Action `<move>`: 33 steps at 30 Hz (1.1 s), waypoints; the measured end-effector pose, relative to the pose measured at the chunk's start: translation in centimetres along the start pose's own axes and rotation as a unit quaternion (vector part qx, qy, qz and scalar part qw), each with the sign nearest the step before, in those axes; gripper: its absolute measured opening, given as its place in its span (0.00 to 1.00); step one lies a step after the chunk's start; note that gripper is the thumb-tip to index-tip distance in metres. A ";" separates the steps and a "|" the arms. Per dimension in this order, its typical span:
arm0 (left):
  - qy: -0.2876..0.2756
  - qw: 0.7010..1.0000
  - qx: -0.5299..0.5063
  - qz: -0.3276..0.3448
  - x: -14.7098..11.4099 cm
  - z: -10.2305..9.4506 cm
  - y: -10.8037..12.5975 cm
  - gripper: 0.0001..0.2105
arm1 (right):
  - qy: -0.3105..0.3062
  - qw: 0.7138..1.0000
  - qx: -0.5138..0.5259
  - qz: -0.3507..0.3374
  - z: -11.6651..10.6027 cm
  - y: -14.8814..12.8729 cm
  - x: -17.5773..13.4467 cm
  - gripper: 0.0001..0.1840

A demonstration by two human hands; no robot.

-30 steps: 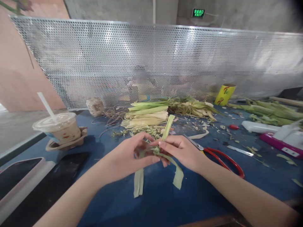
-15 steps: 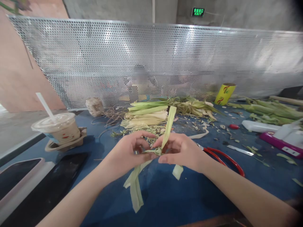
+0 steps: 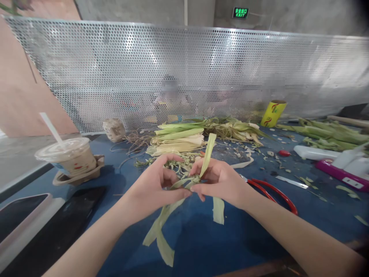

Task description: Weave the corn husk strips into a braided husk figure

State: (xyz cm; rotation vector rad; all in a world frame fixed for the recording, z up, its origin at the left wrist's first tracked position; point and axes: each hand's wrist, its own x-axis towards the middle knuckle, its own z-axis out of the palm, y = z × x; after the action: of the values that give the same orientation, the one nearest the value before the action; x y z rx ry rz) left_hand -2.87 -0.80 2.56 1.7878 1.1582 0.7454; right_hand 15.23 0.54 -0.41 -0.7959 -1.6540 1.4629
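Note:
Between my two hands, pale green corn husk strips (image 3: 208, 156) meet in a small knot above the blue table. My left hand (image 3: 157, 184) has its thumb and fingers closed on the strips at the left of the knot. Two long tails hang below it. My right hand (image 3: 220, 182) pinches the knot from the right; one strip stands up from it and another hangs beneath. Some fingertips are hidden behind the husk. Just beyond lie small dried leafy sprigs (image 3: 180, 165) and a stack of flat corn husks (image 3: 178, 138).
Red-handled scissors (image 3: 272, 190) lie beside my right wrist. A lidded drink cup (image 3: 69, 157) with a straw stands at left, near phones (image 3: 23, 215). A glue gun (image 3: 314, 154), a yellow roll (image 3: 273, 113) and husks (image 3: 325, 132) are at right. A perforated metal screen (image 3: 184, 65) rises behind.
My right fingers have shifted around the knot, and the strip hanging beneath them shows longer. The left tails have swung slightly outward and lower. Both hands keep their hold.

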 end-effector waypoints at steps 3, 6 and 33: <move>-0.012 1.000 0.004 -0.004 0.1 0.1 0.0 0.23 | 0.022 1.000 0.000 -0.012 0.1 0.1 0.1 0.07; -0.014 1.000 0.006 -0.008 0.2 0.1 0.0 0.23 | 0.055 0.998 0.027 -0.017 0.5 0.3 0.2 0.07; -0.068 0.996 0.043 0.036 -0.7 -0.4 0.8 0.21 | -0.012 0.996 0.085 -0.040 -0.3 0.8 0.6 0.09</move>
State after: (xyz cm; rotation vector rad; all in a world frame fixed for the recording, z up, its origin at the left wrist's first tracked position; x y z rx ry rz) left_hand -3.18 -1.43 3.41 1.9298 1.0550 0.6113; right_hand 15.20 1.31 -1.08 -0.6139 -1.5372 1.5375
